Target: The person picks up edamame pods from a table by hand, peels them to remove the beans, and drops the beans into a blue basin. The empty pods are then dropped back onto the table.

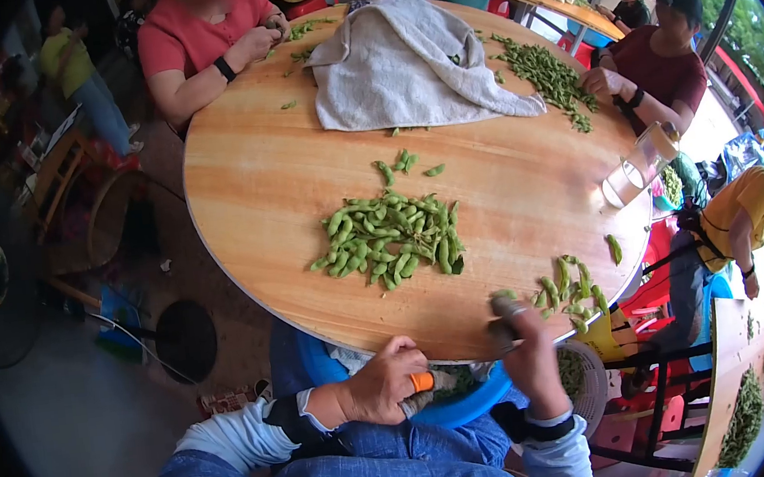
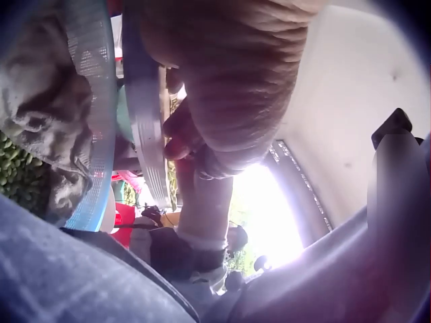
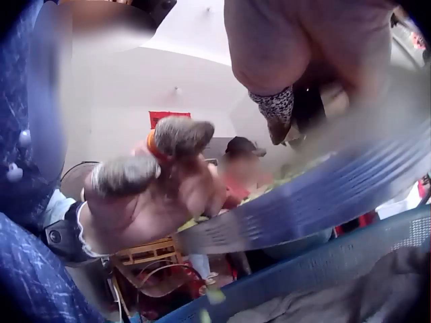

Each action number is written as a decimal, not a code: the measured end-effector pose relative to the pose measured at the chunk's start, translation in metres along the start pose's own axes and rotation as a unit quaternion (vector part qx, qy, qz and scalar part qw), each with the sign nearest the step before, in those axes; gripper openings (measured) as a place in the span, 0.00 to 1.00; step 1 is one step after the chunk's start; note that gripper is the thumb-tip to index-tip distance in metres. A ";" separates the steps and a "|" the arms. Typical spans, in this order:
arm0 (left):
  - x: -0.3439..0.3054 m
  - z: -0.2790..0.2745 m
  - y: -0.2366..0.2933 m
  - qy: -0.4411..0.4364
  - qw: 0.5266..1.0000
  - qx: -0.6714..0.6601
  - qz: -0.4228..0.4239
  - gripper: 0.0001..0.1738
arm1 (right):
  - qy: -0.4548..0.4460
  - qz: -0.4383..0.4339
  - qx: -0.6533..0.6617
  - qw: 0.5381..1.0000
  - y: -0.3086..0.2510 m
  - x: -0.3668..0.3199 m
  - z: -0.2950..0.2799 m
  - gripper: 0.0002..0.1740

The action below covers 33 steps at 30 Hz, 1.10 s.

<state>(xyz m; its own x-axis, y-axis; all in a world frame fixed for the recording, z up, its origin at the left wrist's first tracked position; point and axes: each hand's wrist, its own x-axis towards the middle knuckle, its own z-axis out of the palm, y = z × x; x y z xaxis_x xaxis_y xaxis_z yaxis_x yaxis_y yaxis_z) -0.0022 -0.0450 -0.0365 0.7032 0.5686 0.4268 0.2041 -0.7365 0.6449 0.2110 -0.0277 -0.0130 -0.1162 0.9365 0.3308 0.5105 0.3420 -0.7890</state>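
Note:
Green bean pods (image 1: 391,237) lie heaped on the round wooden table (image 1: 247,197); a smaller group of pods (image 1: 569,289) is near its front right edge. My left hand (image 1: 383,383) is at the front edge above a blue tub (image 1: 474,406). Grey covers wrap its thumb and a finger, with an orange band; in the right wrist view this left hand (image 3: 158,188) has thumb and finger apart, holding nothing visible. My right hand (image 1: 534,353), blurred, is over the edge beside the smaller group. Its fingertips are covered too; whether they hold a pod is unclear.
A grey towel (image 1: 410,63) covers part of the far table. Two people sit across, with more pods (image 1: 542,73) at the right one. A clear cup (image 1: 632,177) stands near the right edge. Green bits (image 3: 214,296) show below my left hand in the right wrist view.

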 end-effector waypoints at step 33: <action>0.077 -0.124 -0.080 0.216 0.955 -0.042 -0.201 0.05 | 0.076 0.120 0.194 0.971 -0.002 -0.012 -0.003 0.09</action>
<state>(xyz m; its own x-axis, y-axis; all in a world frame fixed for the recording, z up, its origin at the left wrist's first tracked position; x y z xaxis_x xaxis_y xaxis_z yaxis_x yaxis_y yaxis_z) -0.0485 0.1033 0.0236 0.2300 0.9104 0.3439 0.3311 -0.4055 0.8520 0.2137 -0.0402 -0.0143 0.1081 0.9806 0.1634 0.1439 0.1472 -0.9786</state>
